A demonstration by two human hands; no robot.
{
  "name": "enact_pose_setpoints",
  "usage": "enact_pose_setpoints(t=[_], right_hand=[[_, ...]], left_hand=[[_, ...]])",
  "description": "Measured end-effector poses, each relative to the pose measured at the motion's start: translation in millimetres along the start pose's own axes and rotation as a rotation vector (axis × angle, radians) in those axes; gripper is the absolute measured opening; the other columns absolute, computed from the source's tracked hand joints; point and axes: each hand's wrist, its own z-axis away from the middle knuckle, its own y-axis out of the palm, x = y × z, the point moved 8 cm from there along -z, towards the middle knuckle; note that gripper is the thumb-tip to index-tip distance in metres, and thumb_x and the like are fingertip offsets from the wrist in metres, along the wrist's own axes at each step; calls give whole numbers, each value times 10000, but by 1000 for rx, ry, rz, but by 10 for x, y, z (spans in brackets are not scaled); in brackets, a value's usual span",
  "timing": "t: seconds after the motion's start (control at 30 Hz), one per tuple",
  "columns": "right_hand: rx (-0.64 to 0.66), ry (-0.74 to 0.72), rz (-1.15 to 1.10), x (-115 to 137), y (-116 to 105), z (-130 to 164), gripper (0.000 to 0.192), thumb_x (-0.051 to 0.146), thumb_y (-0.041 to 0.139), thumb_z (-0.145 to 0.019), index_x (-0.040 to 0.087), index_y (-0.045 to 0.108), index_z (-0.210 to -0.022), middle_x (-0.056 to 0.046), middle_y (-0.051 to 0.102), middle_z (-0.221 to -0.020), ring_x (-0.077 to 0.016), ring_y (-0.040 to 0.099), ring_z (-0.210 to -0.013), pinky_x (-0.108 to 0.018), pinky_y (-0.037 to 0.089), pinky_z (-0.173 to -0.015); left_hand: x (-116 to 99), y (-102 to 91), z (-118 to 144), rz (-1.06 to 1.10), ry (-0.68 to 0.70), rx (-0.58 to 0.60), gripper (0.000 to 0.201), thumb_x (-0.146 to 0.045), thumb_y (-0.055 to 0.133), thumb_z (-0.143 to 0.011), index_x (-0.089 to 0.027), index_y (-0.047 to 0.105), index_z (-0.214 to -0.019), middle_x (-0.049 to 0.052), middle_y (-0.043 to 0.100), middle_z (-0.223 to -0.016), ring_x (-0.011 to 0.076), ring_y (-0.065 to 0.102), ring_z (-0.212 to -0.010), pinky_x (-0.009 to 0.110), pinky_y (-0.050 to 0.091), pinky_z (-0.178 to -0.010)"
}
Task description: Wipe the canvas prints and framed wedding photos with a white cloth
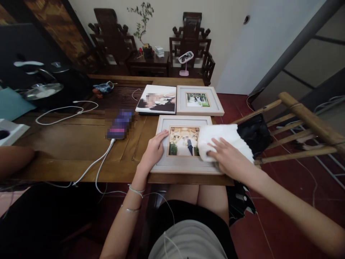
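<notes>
A light wooden picture frame [185, 168] lies flat at the table's front edge, with a wedding photo [184, 142] in its middle. My left hand [155, 151] rests on the frame's left side, fingers stretched out along it. On the right side, my right hand [229, 156] grips a white cloth [221, 135] and presses it onto the frame. The cloth covers the frame's right border and touches the photo's edge; part of it hangs past the table. Behind lie a second framed photo [198, 99] and a white-bordered photo panel [159, 100].
Left of the frame is a phone [120, 124] with a white cable [101, 158] running off the table. Another person's arm [16, 160] rests at the far left. A pot with a glass lid [44, 91] stands behind. A bamboo chair [296, 126] is at the right.
</notes>
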Motion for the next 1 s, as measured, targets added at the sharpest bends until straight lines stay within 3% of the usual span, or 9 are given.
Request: enact_pose_setpoints(t=[0.1,0.2,0.37,0.47,0.57,0.67,0.8,0.9,1.0], right_hand=[[46,-28,-70,283,-100,234,413,-5,517,-643,125,705,-986,-181,652,-1181,-346,534,-1200,-511,359,-1069],[60,-22,-89,442,-116,226,373,39,548,-652,127,707,-978,-185,669,-1125,-363,569,-1124,-535,384,-1030],[-30,-147,-146,850,-43,-248,319,138,583,-729,133,686,-1031,-185,624,-1223,-375,504,-1200,-562,335,-1043],[-94,-244,-211,1125,-31,-564,323,167,569,-779,133,662,-1087,-186,594,-1275,-376,464,-1243,-567,332,-1037],[-106,-302,-260,1223,-50,-744,338,155,547,-802,126,644,-1125,-181,582,-1301,-367,453,-1262,-561,332,-1046],[-46,-308,-278,1046,-58,-792,394,87,530,-794,170,621,-1168,-127,581,-1327,-327,456,-1278,-529,384,-1028],[-68,-118,-184,408,-129,-899,587,-51,459,-764,209,540,-1284,-112,448,-1471,-342,393,-1343,-554,433,-990],[-186,-10,-47,33,-221,-1075,643,-97,444,-763,217,501,-1322,-87,234,-1585,-400,246,-1412,-646,351,-1036],[-176,-30,2,-15,-134,-1288,584,-66,485,-801,250,534,-1291,-49,214,-1592,-440,183,-1420,-719,269,-1046]], left_hand=[[6,6,-2,0,-11,-3,525,29,362,-775,-142,633,-1191,99,626,-1299,208,543,-1266,457,407,-1119],[14,19,-6,-3,-24,-1,495,2,367,-799,-137,638,-1189,101,627,-1297,211,542,-1267,454,403,-1121],[5,-3,-10,63,-104,15,360,-196,391,-941,-130,641,-1192,122,628,-1292,216,552,-1255,438,396,-1118],[14,-72,-1,168,-183,-12,408,-320,326,-997,-165,608,-1248,92,601,-1336,195,527,-1279,423,376,-1127],[10,-115,7,215,-183,-31,475,-348,232,-1018,-178,597,-1268,78,567,-1377,181,484,-1318,399,339,-1151],[52,-91,25,180,-189,-22,469,-366,246,-1017,-181,589,-1278,81,556,-1388,191,471,-1330,405,328,-1158],[102,-42,44,114,-185,-20,447,-383,331,-1000,-164,532,-1334,105,527,-1415,213,464,-1335,415,322,-1156],[101,-25,41,76,-166,-10,455,-372,314,-1002,-146,522,-1339,124,519,-1418,214,457,-1341,420,314,-1158],[84,-31,31,60,-152,-3,452,-355,309,-1003,-135,531,-1328,136,524,-1411,215,457,-1340,423,317,-1156]])
